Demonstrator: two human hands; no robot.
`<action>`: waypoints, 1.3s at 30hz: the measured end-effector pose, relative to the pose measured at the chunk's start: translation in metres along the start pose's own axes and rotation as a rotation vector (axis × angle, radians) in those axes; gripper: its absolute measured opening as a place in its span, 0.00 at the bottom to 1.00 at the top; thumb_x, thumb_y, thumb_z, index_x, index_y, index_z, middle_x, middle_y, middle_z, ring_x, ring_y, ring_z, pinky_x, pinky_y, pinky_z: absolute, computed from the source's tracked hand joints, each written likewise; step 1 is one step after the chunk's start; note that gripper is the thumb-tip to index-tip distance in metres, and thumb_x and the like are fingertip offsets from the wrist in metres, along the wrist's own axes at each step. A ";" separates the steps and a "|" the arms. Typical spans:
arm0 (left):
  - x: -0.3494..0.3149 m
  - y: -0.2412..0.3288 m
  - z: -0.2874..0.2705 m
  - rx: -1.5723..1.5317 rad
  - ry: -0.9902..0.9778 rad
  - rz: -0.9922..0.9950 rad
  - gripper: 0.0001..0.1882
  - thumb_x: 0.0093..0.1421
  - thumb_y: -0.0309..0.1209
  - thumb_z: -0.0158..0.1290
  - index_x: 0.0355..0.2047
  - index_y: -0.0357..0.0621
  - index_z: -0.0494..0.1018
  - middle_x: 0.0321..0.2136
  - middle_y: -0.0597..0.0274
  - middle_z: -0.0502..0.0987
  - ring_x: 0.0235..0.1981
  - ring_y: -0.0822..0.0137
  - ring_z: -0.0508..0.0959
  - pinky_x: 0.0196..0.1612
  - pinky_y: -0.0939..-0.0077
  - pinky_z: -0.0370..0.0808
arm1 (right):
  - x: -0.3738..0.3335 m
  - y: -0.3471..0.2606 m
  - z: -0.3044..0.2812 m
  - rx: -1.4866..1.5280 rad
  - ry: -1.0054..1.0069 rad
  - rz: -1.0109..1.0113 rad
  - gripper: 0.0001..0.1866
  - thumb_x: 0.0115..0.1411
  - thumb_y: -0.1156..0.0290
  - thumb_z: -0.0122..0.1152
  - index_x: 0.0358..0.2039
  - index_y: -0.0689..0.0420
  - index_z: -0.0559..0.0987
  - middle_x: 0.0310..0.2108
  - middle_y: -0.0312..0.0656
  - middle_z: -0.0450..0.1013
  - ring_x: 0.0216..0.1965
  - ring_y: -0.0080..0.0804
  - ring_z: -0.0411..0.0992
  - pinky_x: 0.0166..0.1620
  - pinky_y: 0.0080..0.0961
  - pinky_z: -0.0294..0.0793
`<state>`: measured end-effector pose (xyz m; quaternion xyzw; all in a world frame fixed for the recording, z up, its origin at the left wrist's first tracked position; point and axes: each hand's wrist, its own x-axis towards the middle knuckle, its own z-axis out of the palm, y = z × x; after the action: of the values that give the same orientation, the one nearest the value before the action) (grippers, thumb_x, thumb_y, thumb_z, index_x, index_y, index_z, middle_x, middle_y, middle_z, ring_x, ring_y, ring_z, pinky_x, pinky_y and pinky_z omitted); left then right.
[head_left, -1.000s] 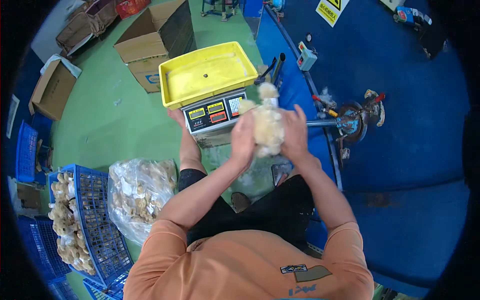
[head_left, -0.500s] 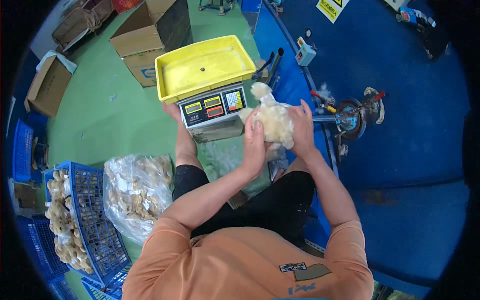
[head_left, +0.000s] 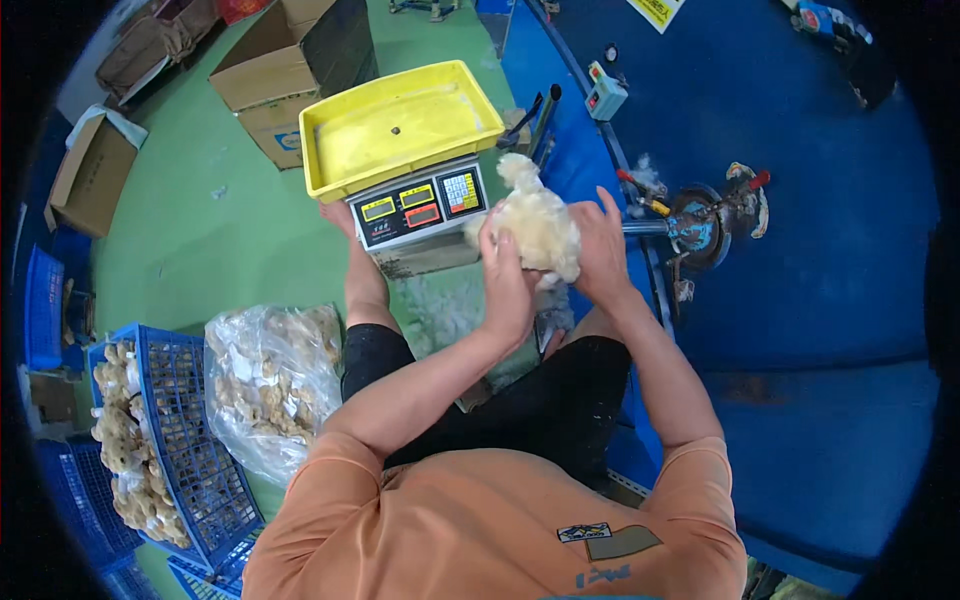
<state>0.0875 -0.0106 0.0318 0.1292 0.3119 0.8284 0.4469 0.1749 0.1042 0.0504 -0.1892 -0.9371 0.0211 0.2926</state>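
A cream plush toy (head_left: 540,228) is between my hands, in front of the right edge of the scale. From below and the left, my left hand (head_left: 507,280) grips it, with the thumb pressed on its fluffy side. My right hand (head_left: 601,250) is closed against the toy's right side, and some of its fingers are hidden behind the plush. The scale (head_left: 415,213) stands just left of the toy and carries a yellow tray (head_left: 370,150) with a small dark spot in its middle.
On the left, a blue crate (head_left: 195,440) holds several tan plush toys, beside a clear bag (head_left: 272,385) of more. Cardboard boxes (head_left: 270,90) stand behind. To my right are a blue machine (head_left: 800,270), its metal nozzle pipe (head_left: 648,228) and a switch box (head_left: 606,98). White fluff (head_left: 437,310) litters the floor.
The plush toy has turned in my hands and shifted slightly left; the white tag seen on it earlier is out of sight. The whole view has shifted a little.
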 end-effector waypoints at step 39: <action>0.115 0.166 -0.047 1.903 -0.622 0.471 0.50 0.42 0.39 0.67 0.66 0.42 0.61 0.56 0.49 0.74 0.52 0.45 0.75 0.53 0.53 0.72 | 0.027 0.016 -0.012 0.049 -0.296 0.300 0.26 0.65 0.46 0.51 0.50 0.55 0.78 0.36 0.43 0.81 0.34 0.49 0.77 0.36 0.39 0.73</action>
<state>-0.1102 -0.0028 0.0927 0.6967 0.6763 0.2347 0.0468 0.1664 0.1285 0.0723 -0.3144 -0.9304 0.1146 0.1498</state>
